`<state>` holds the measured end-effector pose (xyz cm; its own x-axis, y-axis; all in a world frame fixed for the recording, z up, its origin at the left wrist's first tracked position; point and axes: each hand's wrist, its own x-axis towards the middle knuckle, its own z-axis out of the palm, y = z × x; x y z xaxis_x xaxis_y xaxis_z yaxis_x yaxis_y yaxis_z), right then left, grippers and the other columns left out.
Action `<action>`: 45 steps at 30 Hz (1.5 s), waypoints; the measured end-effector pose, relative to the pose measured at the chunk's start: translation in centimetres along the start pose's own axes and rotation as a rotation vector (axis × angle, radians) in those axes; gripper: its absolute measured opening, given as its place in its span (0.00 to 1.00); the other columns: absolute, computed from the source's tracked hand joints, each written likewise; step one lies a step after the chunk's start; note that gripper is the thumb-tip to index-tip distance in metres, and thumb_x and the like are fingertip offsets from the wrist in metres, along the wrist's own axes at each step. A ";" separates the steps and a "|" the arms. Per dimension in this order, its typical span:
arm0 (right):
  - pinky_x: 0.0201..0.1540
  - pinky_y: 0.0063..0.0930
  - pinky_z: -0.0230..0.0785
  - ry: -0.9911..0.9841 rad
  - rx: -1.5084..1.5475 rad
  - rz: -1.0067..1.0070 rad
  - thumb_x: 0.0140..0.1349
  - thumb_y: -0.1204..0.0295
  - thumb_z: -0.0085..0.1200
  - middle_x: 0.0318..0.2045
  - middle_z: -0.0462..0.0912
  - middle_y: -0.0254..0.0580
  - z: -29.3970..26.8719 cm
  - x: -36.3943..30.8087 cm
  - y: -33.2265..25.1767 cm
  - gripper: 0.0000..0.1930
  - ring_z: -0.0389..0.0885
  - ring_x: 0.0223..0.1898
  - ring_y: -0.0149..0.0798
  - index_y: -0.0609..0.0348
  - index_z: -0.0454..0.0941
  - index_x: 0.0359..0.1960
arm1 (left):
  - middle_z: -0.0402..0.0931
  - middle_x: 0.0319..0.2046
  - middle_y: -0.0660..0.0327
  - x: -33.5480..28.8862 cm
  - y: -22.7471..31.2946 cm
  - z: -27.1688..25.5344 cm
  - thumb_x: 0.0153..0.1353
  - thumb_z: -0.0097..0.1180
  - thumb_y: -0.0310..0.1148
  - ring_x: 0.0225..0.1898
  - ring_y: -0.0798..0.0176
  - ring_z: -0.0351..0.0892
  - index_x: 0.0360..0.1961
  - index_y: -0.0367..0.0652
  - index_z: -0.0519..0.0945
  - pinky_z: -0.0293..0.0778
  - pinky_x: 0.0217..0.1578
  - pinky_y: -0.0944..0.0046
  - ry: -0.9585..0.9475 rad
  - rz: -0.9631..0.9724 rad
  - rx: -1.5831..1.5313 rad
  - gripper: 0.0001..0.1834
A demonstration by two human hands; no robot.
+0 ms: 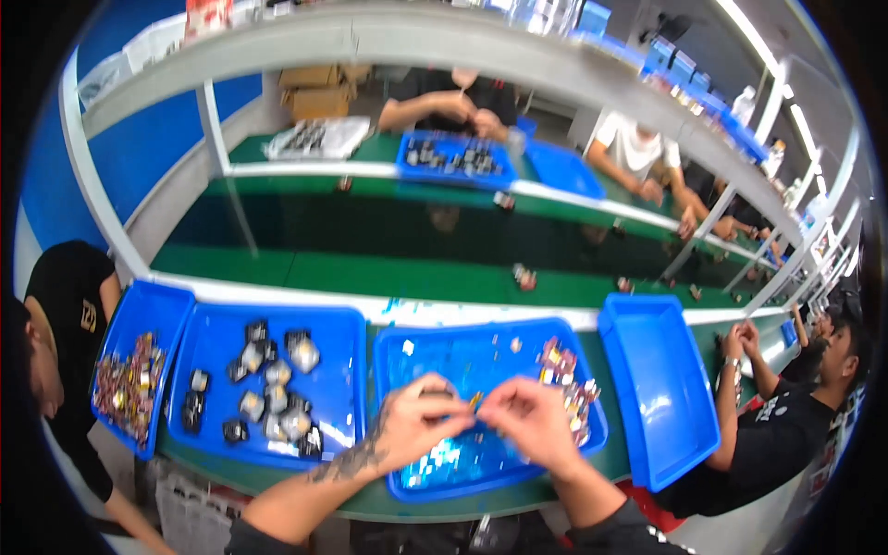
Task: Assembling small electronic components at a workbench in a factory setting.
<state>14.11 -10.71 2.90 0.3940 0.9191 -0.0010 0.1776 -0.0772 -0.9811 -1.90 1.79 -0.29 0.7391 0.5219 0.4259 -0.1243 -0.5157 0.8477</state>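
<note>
My left hand (424, 424) and my right hand (535, 421) meet over a blue tray (592, 444), fingertips pinched together. Between them shows a small yellowish part (475, 401), too small and blurred to name; both hands appear closed on it. Beneath the hands, small shiny blue-white pieces (444, 462) lie scattered on the tray's floor. A heap of small reddish and yellow components (575, 393) fills its right side, beside my right hand.
To the left, one blue tray (350, 370) holds black-and-clear square pieces (277, 400); another bin (176, 305) holds small coloured components. A blue tray (657, 407) stands right. Beyond runs a green conveyor (370, 268) with scattered parts under a metal shelf (370, 42). Other people sit around.
</note>
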 end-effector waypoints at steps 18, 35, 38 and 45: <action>0.31 0.18 0.67 -0.331 0.411 0.205 0.65 0.72 0.55 0.28 0.79 0.32 -1.6 0.0 0.0 0.05 0.76 0.30 0.23 0.61 0.77 0.33 | 0.78 0.37 0.60 -0.1 0.6 0.7 0.51 0.69 0.23 0.33 0.69 0.79 0.32 0.39 0.85 0.74 0.30 0.72 -0.076 0.005 -0.126 0.07; 0.38 0.19 0.75 0.134 0.020 -0.260 0.62 0.81 0.56 0.40 0.80 0.40 0.9 0.3 1.1 0.06 0.80 0.40 0.29 0.67 0.80 0.40 | 0.76 0.43 0.60 0.1 0.0 1.6 0.63 0.56 0.23 0.35 0.71 0.74 0.49 0.39 0.78 0.70 0.34 0.72 -0.050 -0.283 -0.344 0.12; 0.36 0.18 0.72 0.246 0.055 -0.255 0.62 0.83 0.55 0.34 0.80 0.39 -0.2 -0.1 0.6 0.08 0.80 0.36 0.28 0.67 0.80 0.42 | 0.74 0.49 0.57 0.6 0.4 1.6 0.69 0.46 0.25 0.35 0.71 0.73 0.60 0.39 0.67 0.71 0.34 0.72 0.013 -0.315 -0.659 0.19; 0.38 0.23 0.71 0.006 -0.115 -0.135 0.58 0.81 0.58 0.34 0.80 0.41 0.6 -1.3 -0.5 0.07 0.78 0.36 0.31 0.61 0.84 0.38 | 0.78 0.44 0.55 0.9 -0.1 0.9 0.66 0.53 0.24 0.43 0.65 0.80 0.49 0.36 0.75 0.77 0.48 0.66 0.143 -0.450 -0.774 0.11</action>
<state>12.94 -11.63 3.26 0.3648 0.9219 0.1309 0.3311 0.0030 -0.9436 -0.66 1.73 -0.30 0.7429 0.6694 -0.0056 -0.2918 0.3313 0.8973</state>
